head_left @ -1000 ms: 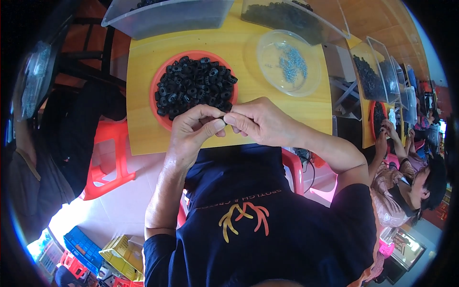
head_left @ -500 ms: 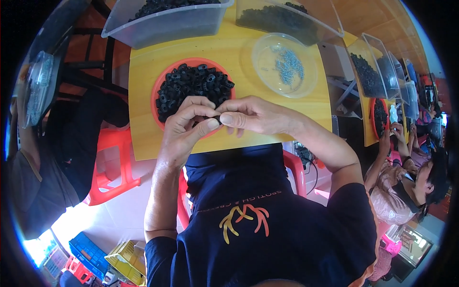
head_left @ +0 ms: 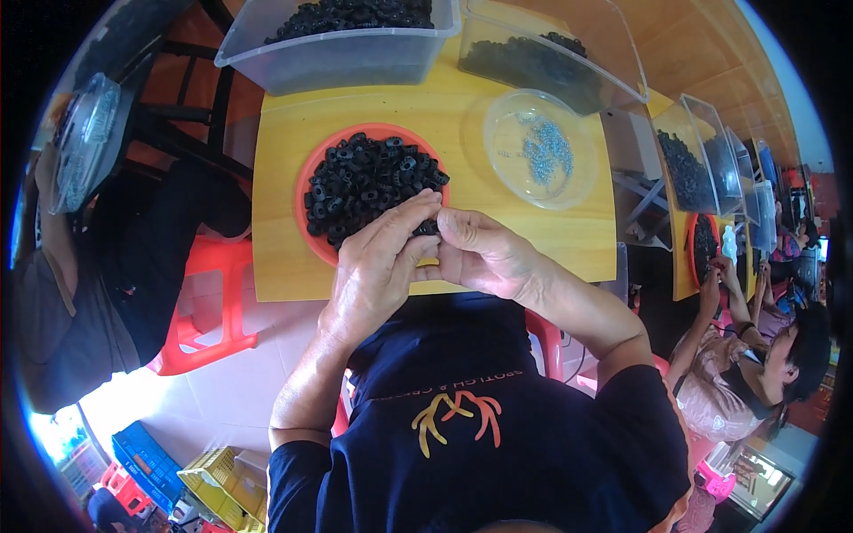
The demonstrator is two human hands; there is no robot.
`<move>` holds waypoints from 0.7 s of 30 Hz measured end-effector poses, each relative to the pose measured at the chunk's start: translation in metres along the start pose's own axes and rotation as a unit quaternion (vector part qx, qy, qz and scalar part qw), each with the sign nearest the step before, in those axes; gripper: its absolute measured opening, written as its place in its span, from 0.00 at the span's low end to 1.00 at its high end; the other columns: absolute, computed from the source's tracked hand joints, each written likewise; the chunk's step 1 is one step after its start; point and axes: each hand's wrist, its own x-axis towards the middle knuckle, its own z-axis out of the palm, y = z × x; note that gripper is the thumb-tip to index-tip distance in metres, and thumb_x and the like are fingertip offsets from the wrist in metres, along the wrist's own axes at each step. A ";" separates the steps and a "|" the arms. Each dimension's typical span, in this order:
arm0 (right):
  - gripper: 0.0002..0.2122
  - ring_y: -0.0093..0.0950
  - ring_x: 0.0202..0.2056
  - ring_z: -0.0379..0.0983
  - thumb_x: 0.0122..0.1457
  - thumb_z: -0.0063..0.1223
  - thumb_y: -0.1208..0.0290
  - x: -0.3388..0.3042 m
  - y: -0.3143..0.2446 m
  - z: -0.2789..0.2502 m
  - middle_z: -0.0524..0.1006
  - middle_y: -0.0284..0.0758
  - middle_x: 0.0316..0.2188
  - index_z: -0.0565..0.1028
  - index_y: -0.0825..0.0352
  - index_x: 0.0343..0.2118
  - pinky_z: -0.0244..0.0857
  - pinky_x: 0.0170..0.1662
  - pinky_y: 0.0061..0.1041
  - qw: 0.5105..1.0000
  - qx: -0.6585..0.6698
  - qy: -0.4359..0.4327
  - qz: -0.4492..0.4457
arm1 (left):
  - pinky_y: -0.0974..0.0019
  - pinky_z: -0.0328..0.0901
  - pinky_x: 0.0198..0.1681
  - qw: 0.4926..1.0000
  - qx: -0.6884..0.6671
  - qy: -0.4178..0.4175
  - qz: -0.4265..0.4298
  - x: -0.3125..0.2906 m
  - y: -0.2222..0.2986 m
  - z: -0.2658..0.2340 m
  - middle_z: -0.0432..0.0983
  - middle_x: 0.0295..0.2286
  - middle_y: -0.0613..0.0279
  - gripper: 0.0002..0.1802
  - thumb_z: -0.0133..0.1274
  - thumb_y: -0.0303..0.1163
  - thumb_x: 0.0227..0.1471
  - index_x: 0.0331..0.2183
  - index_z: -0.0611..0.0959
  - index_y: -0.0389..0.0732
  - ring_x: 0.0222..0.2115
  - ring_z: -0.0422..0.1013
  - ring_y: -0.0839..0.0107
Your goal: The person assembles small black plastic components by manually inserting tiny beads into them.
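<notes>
Over the near side of an orange-red round bowl (head_left: 313, 238), my two hands meet at the fingertips. My left hand (head_left: 380, 258) is closed, its fingers bent toward a small black plastic part (head_left: 427, 227). From the other side my right hand (head_left: 490, 254) pinches at the same part with thumb and fingers. Fingers cover most of that part, so its full shape is hidden. The bowl is heaped with loose black plastic parts (head_left: 369, 178), short and hollow. To the right, a clear round dish (head_left: 503, 169) holds many tiny shiny silvery-blue pieces (head_left: 546, 147).
A large translucent bin (head_left: 342, 67) of black parts stands at the table's far left, another clear bin (head_left: 533, 75) beside it. The yellow table (head_left: 462, 115) ends just before my body. People sit left and right; a red stool (head_left: 222, 302) stands at left.
My hands have shifted slightly right and turned, the left hand's back now facing up more and the right palm showing more. The whole view has moved a little, too.
</notes>
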 end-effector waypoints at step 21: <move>0.17 0.34 0.51 0.73 0.68 0.43 0.55 0.003 0.005 0.011 0.75 0.41 0.46 0.72 0.63 0.47 0.65 0.57 0.45 1.000 0.009 0.024 0.003 | 0.60 0.74 0.45 0.996 0.056 -0.016 0.060 0.001 -0.006 -0.011 0.75 0.47 0.45 0.18 0.57 0.20 0.51 0.46 0.77 0.33 0.47 0.75 0.53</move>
